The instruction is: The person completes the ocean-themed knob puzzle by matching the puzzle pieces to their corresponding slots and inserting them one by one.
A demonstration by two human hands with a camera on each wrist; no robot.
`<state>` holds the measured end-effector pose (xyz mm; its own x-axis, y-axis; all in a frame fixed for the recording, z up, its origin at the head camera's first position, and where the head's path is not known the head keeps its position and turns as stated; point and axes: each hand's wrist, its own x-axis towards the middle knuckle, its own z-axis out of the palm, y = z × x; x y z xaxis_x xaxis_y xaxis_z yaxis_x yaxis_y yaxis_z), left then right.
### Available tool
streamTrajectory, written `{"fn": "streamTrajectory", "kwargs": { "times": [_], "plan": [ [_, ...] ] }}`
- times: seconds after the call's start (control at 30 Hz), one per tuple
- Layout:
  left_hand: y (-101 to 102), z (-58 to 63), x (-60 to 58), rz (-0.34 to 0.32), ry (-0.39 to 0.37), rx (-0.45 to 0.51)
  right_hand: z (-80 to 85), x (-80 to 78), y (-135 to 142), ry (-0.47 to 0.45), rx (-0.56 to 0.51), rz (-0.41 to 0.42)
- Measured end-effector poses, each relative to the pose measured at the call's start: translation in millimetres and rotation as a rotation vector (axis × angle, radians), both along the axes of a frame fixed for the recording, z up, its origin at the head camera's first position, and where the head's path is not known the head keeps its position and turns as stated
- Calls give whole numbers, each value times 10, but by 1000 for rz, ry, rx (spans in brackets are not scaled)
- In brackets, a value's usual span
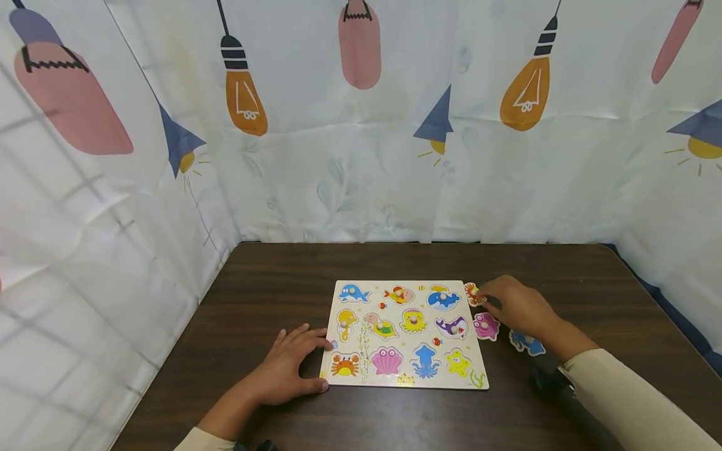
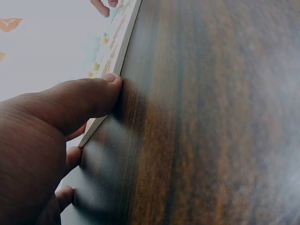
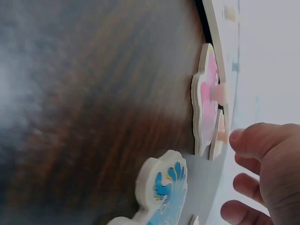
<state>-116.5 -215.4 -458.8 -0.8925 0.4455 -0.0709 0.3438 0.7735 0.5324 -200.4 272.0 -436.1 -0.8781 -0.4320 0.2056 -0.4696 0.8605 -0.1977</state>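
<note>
A wooden knob puzzle board (image 1: 361, 341) with sea-animal pictures lies flat on the table. My left hand (image 1: 284, 366) rests at its left side, fingers spread, fingertips over the left edge. In the left wrist view the left thumb (image 2: 93, 93) touches the board's near edge. My right hand (image 1: 521, 307) reaches over an orange puzzle piece (image 1: 472, 294) beside the board's right edge. Its thumb (image 3: 253, 138) is close to that piece's knob, and a gap shows between thumb and fingers. Next to it lie a pink puzzle piece (image 1: 486, 326) and a blue one (image 1: 527, 343).
The dark wooden table (image 1: 271, 275) extends around the board. A printed white curtain (image 1: 361, 188) hangs behind the table and along its sides. Several pieces with knobs, such as the yellow octopus (image 1: 414, 321), sit in the board; its bottom row shows pictures without knobs.
</note>
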Motion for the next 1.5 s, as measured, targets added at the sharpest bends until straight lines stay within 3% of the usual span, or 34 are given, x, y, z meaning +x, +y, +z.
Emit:
{"fn": "streamTrajectory", "kwargs": {
  "times": [0.23, 0.43, 1.07, 1.5],
  "plan": [
    [1, -16, 10, -10, 7, 19, -57, -83, -17, 5, 47, 55],
    [3, -31, 20, -12, 8, 29, -67, -104, -46, -54, 48, 20],
    [2, 1, 15, -11, 9, 30, -14, -135, 3, -92, 80, -41],
    [4, -5, 17, -3, 15, 21, -52, -126, 46, -57, 64, -84]
  ]
}}
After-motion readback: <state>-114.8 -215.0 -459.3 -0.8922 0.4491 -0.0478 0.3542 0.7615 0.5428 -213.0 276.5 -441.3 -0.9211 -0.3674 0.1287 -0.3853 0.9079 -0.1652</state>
